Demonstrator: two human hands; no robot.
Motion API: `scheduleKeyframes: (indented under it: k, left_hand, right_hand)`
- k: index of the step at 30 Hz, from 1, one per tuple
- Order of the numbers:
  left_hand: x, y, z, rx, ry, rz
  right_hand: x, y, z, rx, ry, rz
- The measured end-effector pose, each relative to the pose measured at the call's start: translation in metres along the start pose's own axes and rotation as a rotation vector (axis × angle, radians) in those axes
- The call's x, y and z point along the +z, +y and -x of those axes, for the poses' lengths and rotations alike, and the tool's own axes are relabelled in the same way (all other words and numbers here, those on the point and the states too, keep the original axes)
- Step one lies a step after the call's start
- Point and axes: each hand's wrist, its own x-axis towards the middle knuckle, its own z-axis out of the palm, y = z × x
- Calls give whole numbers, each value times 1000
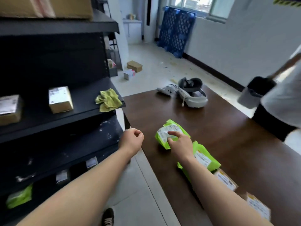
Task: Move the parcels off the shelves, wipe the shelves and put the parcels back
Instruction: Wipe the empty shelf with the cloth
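3 green pkgs (169, 132), 1 cloth (108, 100)

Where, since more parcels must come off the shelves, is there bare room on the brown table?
The brown wooden table is bare across its middle, between the white headset at the far end and the green plastic parcel the right hand holds. The near edge is crowded: a second green bag and two labelled cardboard boxes.
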Motion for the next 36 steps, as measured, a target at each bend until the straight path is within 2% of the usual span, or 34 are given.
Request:
scheduleKeyframes:
  k: [6, 13, 20, 24, 32, 36]
  left_hand:
    - [-72, -40, -66, -90, 128, 28]
    - [-128, -83, -150, -126, 123, 34]
    - [-156, -114, -230, -58, 62, -213]
    - [-157, -132, -258, -48, 42, -354]
    - [-148, -156, -280, -146, 15, -420]
    - [-144, -159, -280, -167, 54, -431]
  right_hand:
    - [62, -64, -52, -59, -48, -12]
    - [140, -128, -107, -95, -133, -42]
    - [210, -170, -161, -165, -188, 21]
    - [238, -179, -188, -255, -276, 129]
    - [273, -184, -223, -473, -520, 501]
    - [275, -176, -232, -459, -533, 546]
